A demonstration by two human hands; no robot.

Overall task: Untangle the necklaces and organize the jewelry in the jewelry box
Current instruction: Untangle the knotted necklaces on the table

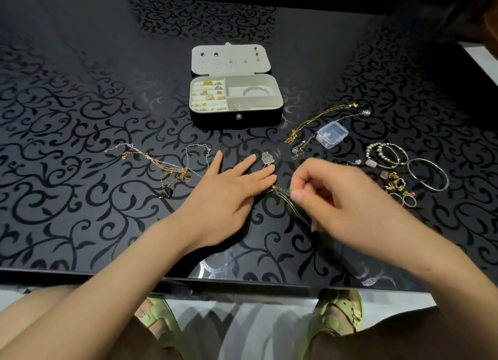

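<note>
The black jewelry box stands open in the middle of the table, with rings and earrings in its cream tray and studs on its lid. My left hand lies flat on the table, fingers straight, its fingertips pressing down a thin gold chain. My right hand pinches that chain between thumb and fingers and holds it a little above the table. A pale pendant lies just beyond my left fingertips. A knot of gold and silver necklaces with a dark pendant lies to the left.
A gold necklace and a silver one lie right of the box beside a small clear plastic case. Bangles and a pearl bracelet, rings and charms are at the right. The table's front edge is close to my knees.
</note>
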